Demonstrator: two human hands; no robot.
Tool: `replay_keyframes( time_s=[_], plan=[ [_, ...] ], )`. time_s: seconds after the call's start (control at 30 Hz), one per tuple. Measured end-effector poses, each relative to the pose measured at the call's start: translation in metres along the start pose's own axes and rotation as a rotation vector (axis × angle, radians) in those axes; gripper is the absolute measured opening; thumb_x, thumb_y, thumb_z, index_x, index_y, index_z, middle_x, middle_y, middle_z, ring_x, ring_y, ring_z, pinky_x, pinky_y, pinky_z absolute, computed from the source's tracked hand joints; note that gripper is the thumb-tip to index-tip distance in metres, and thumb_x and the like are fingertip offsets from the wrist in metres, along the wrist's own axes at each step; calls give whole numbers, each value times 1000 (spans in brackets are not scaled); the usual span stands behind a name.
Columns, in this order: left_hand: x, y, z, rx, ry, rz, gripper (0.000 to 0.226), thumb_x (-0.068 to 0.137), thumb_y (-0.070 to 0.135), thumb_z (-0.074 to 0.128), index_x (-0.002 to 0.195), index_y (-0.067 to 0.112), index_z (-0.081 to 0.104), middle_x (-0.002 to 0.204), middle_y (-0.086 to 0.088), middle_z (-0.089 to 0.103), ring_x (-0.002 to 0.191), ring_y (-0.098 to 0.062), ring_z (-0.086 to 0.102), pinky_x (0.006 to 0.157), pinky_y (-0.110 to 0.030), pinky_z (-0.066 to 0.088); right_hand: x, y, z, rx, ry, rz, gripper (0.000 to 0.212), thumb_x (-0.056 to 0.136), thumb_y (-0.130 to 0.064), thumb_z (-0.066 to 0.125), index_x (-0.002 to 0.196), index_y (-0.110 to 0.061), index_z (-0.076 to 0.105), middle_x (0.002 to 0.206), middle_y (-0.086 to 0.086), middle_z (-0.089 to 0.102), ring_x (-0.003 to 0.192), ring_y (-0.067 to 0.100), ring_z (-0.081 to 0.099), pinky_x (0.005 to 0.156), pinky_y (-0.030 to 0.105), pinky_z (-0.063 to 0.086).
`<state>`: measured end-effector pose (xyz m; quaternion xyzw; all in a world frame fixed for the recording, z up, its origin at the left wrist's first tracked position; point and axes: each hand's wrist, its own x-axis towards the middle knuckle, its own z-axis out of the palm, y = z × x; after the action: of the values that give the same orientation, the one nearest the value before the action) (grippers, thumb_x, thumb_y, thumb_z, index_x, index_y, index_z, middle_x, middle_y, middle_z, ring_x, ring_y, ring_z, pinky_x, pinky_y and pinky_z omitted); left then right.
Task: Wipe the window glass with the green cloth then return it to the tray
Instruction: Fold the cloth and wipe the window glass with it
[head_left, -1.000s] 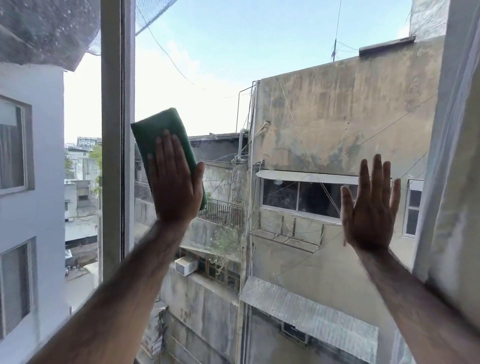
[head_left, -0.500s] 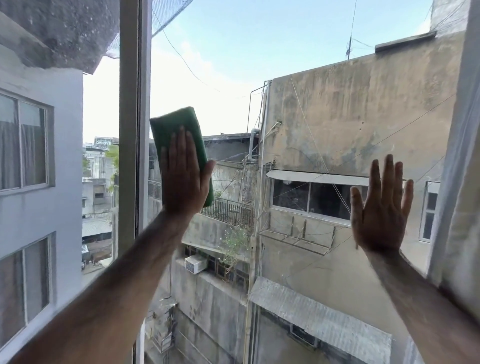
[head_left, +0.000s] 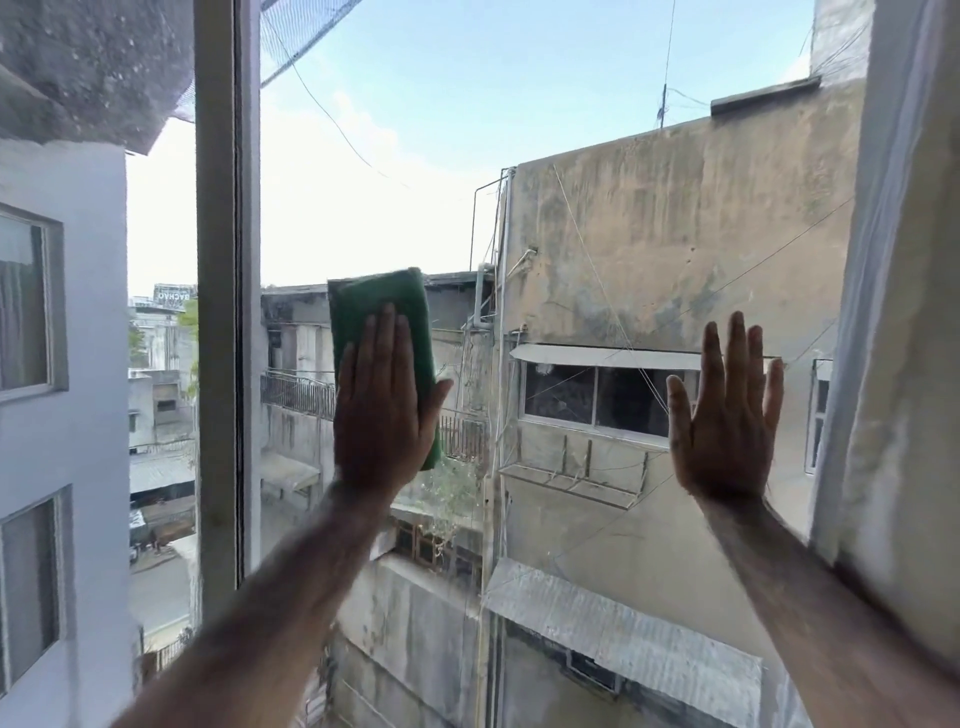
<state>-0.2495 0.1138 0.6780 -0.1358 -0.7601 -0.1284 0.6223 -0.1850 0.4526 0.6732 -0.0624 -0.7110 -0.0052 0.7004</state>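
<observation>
Since half a second ago the green cloth (head_left: 382, 332) and the left hand (head_left: 383, 410) on it have slid to the right across the window glass (head_left: 374, 171), away from the upright window frame (head_left: 221, 291) at the left. That hand lies flat on the folded cloth, fingers (head_left: 387, 338) straight and together, thumb out to the right, pressing it against the pane rather than gripping it; the cloth's upper part shows above the fingertips and a strip shows along the right of the palm. Well apart to the right, the right hand (head_left: 727, 415) is spread open against the same glass, palm forward, holding nothing. Just right of it hangs a pale curtain (head_left: 904, 312). Far beyond the pane stands a stained concrete building (head_left: 675, 234) with a window and a metal awning. No tray or other container shows in this view.
</observation>
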Motion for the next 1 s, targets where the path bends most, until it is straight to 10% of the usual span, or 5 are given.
replay_keyframes(
  time_s=[0.1,0.33,0.6,0.83,1.0],
  plan=[
    [46,38,-6,-69,30,-107,86,103,63,18,161,-1,28,171,-20,26,160,-34,22,132,-52,18,0,0,1,-5,4,-1,66,115,-45,28,171,-10,22,181,15,17,169,31,15,137,57,14],
    [-8,68,14,-12,-54,345,85,105,64,35,160,0,30,171,-18,25,160,-32,21,129,-53,27,1,2,-1,-10,-9,-1,66,115,-46,28,171,-12,22,181,14,17,169,31,16,136,57,16],
    [16,25,1,-32,38,-141,88,104,65,24,161,-3,26,170,-22,24,159,-37,22,130,-56,23,1,2,2,-7,27,5,66,115,-48,27,171,-13,23,181,12,18,169,28,16,136,57,18],
    [0,62,11,-22,-52,253,86,105,64,36,161,1,25,172,-17,21,161,-31,18,132,-49,18,1,3,1,10,-4,2,66,115,-47,27,171,-12,24,181,13,18,169,31,17,135,58,17],
    [-10,10,1,-45,-6,-48,85,104,59,41,161,-1,25,171,-20,23,160,-34,21,128,-56,27,0,1,0,5,6,5,66,115,-46,28,171,-12,23,181,13,18,169,31,17,136,57,17]
  ],
)
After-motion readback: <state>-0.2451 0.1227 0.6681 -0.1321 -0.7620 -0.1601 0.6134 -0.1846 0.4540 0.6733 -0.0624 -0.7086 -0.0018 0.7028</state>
